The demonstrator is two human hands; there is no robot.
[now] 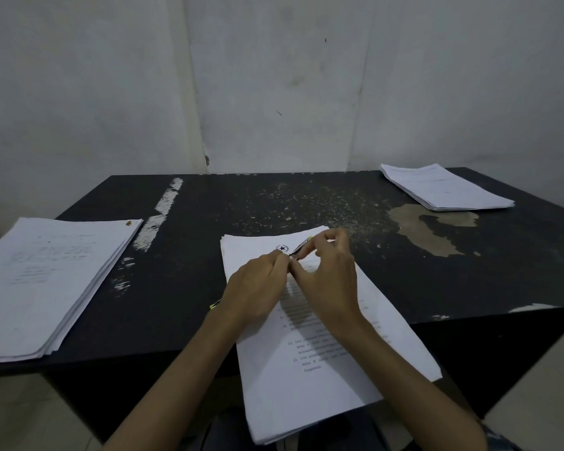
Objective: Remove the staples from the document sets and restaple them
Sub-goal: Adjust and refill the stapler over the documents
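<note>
Our left hand (pixel 258 284) and right hand (pixel 329 275) are bare, as are both forearms; patterned grey-blue fabric (pixel 498 437) shows beside our right elbow.

The desk (pixel 274 203) stood against the wall (pixel 274 76) behind it. One stack (pixel 46 281) lay at the desk's left edge, its near-left part hanging past the edge, with a small bit (pixel 128 223) on its far right corner. A second stack (pixel 443 187) lay well apart at the far right corner. Between them, at the near middle, a set (pixel 306 385) lay slantwise, its near end hanging over the desk's front edge toward the person. Both hands rested over the set's far half, left hand (pixel 258 284) beside right hand (pixel 331 278), fingers meeting. The right hand held a tool (pixel 302 246) above the set's far end. A small object (pixel 215 304) lay on the desk just left of the left wrist.
</note>
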